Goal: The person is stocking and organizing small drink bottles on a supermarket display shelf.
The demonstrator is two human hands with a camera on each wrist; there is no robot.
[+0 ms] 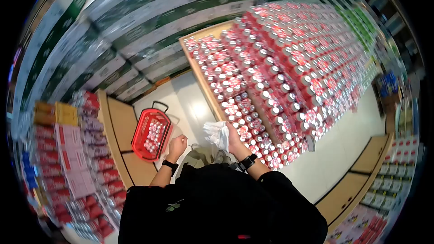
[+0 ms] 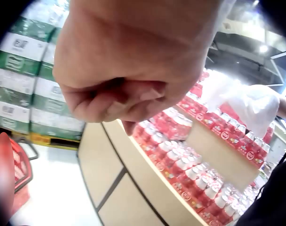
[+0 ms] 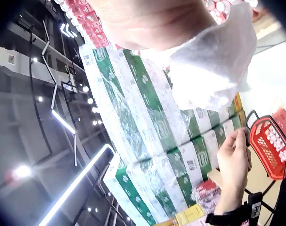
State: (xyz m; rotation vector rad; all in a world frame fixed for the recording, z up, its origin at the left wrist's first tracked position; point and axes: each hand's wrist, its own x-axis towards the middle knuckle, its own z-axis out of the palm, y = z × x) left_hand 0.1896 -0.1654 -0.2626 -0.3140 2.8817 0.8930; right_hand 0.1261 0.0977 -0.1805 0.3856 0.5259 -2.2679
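Note:
My right hand [image 1: 234, 141] grips a crumpled white plastic bag [image 1: 216, 133] in front of my body, beside the stacked drinks. In the right wrist view the bag [image 3: 211, 66] hangs from that hand, its fingers mostly hidden behind it. My left hand [image 1: 178, 144] is raised just right of a red shopping basket [image 1: 141, 152], not touching it. The left wrist view shows this hand [image 2: 128, 61] close up, its fingers curled in toward the palm with nothing seen between them. Small bottles or cans [image 1: 153, 134] lie inside the basket, which stands on the floor.
A wooden-sided display [image 1: 199, 74] full of red shrink-wrapped drinks [image 1: 246, 81] rises to the right. Tall stacks of green and white cartons [image 1: 149, 31] line the back. Another shelf with red packs [image 1: 106, 176] stands at left, and a low wooden shelf [image 1: 357, 180] at right.

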